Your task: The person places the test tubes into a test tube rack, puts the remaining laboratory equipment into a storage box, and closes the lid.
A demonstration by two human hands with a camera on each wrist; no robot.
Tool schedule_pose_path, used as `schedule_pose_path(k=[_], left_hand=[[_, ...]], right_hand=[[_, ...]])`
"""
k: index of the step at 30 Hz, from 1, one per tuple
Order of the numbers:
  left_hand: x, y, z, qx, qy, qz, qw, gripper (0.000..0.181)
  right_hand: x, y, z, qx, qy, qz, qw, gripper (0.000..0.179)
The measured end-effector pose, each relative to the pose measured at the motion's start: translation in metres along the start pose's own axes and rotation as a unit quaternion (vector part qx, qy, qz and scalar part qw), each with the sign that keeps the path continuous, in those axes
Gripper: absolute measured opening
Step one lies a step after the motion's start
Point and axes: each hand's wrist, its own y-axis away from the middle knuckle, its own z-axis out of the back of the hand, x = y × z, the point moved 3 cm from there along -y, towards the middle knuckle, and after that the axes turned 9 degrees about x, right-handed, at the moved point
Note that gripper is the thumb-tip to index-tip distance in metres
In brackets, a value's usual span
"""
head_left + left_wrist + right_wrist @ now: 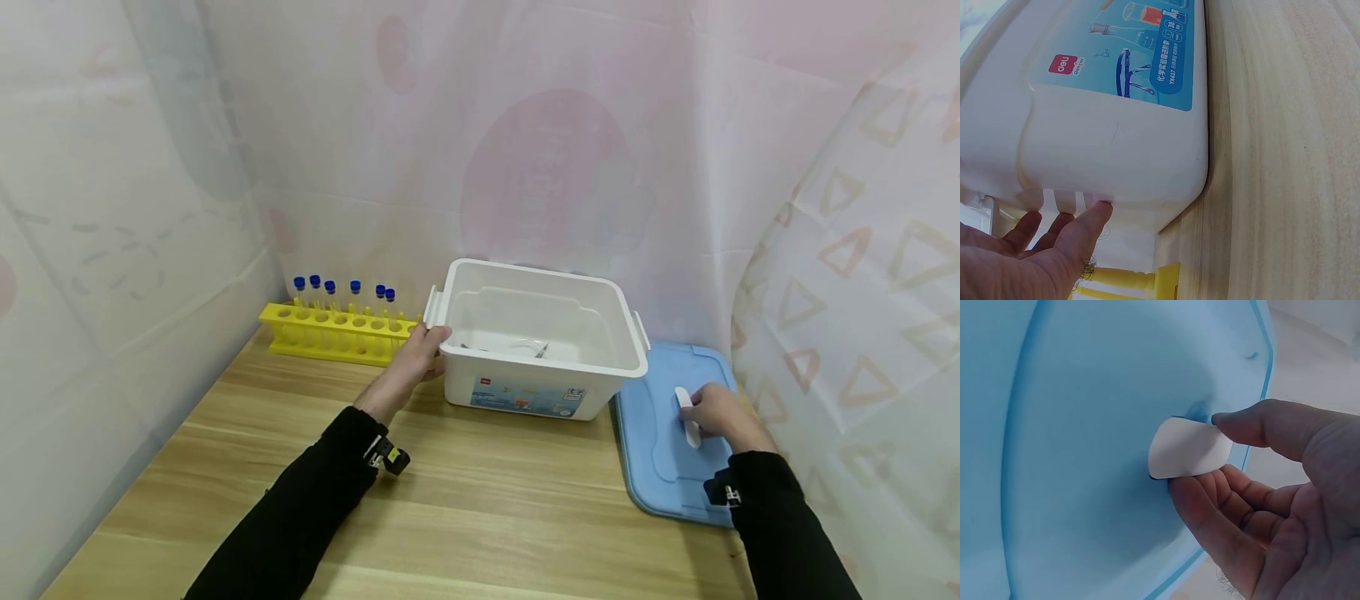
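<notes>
A white plastic box (540,379) with a blue picture label (1129,56) stands lidless on the table. My left hand (412,362) is at its left end. In the left wrist view, that hand's fingers (1088,225) touch the end wall near the white side clip. Right of the box lies a blue lid (667,475). At its middle is a white round-ended strip (1185,450) that looks like the lid's handle. My right hand (720,412) pinches this strip, thumb on one edge and fingers on the other.
A yellow rack (337,333) holding several blue-capped test tubes (356,288) stands to the left, behind my left hand. A few small items (542,351), too small to tell, lie inside the box. Printed white curtains (555,125) enclose the wooden table (487,500).
</notes>
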Motion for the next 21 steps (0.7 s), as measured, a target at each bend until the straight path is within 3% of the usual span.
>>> schedule_pose_path(k=[8, 21], left_hand=[[0.002, -0.001, 0.000, -0.001, -0.004, 0.001, 1.0000, 0.086], [0.000, 0.000, -0.001, -0.002, -0.005, 0.001, 1.0000, 0.086]], right_hand=[[0.005, 0.012, 0.018, -0.027, -0.002, -0.008, 0.9996, 0.043], [0.022, 0.044, 0.041, -0.108, 0.017, -0.012, 0.9940, 0.050]])
